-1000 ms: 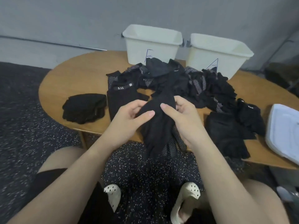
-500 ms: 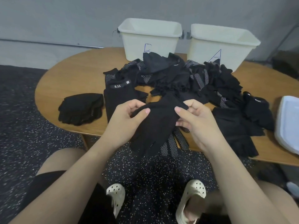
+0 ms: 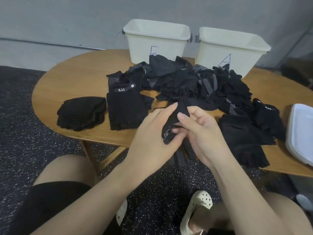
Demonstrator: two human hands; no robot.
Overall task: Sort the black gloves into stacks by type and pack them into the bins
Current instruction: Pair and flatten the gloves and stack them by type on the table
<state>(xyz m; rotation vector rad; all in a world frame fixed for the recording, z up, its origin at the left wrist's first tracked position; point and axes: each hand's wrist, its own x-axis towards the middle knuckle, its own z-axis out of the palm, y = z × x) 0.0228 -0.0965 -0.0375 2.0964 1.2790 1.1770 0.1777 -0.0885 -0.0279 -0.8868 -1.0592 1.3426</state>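
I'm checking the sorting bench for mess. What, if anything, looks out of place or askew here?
The unsorted glove heap sprawls against both bins, hiding part of their letters. A white lid hangs over the table edge at right. Otherwise only sorting in progress: both hands grip one glove.

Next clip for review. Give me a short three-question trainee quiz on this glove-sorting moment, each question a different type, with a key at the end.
1. True or false: the two cream plastic bins stand at the far edge of the oval wooden table, behind the unsorted heap of black gloves.
2. Multiple choice: the black glove with white grip dots is held by a) the left hand only, b) the right hand only, c) both hands.
3. Fill in: the flat black fingerless glove to the left of the hands shows the label ___.

Key: 1 true; 2 c; 3 5.11
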